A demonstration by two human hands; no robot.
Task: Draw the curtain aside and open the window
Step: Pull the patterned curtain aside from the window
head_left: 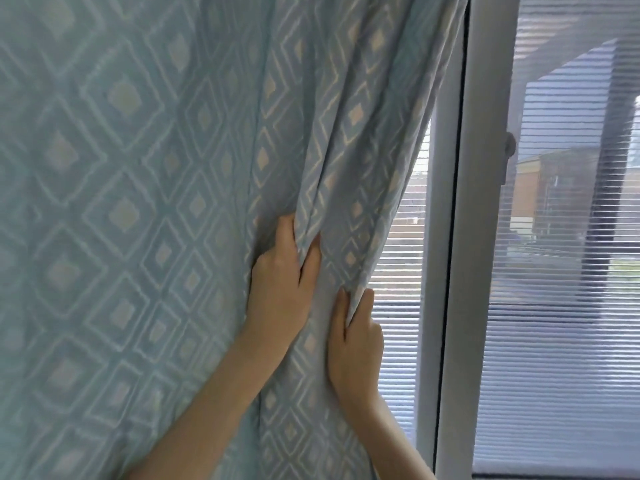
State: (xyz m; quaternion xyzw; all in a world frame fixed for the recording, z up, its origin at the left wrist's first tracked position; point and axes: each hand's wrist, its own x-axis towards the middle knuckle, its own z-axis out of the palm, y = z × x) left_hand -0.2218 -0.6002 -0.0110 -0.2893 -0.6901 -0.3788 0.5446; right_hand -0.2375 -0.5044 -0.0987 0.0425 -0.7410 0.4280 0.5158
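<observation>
Soft daylight enters through window [561, 271] at right, glowing through curtain [138, 202]. Curtain pattern blurred at left. Frame lines bow slightly from wide lens. No harsh glare.

Two bare forearms in view, no sleeves reaching wrist. Left hand [282, 289] and right hand [356, 344]: no rings, watch or bands visible. Fingernails short, unpainted where seen.

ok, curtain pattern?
Pale blue curtain with white nested diamond outlines and cream diamond centres; head view shows it.
</observation>
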